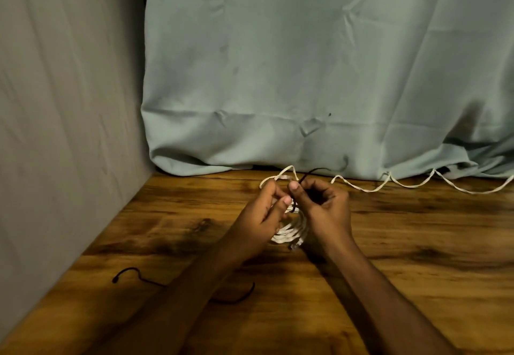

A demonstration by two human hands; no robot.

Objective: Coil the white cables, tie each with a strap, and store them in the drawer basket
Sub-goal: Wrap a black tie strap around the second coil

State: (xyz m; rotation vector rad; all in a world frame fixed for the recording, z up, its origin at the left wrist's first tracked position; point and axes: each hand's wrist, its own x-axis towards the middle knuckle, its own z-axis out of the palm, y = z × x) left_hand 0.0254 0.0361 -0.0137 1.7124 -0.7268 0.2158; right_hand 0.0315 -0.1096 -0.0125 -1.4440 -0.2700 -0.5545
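Both hands meet above the middle of the wooden table (389, 243), working on a coil (290, 233) of white cable held between them. The left hand (260, 215) has its fingers curled round the left side of the coil, thumb on top, and keeps the loops bunched. The right hand (324, 210) pinches a dark strap (308, 172) between thumb and fingers; the strap's free end arches up and to the far right, just above the knuckles. A second white cable (411, 186) trails loose along the far edge of the table to the right, at the foot of the pale green cloth (306, 62) hanging behind. Whether it joins the coil cannot be told. Another dark strap (130, 274) lies on the near left of the table, partly hidden under the left forearm. No drawer or basket is in view. The step in hand looks like the tying: the strap seems to pass round the top of the coil, though the crossing itself is hidden behind the fingers. To do it well, the left hand should keep the loops squeezed flat and even so none slips out, while the right draws the strap snug round the whole bundle, not just a few turns, then fastens it close against the cable so that the coil cannot spring open when released.
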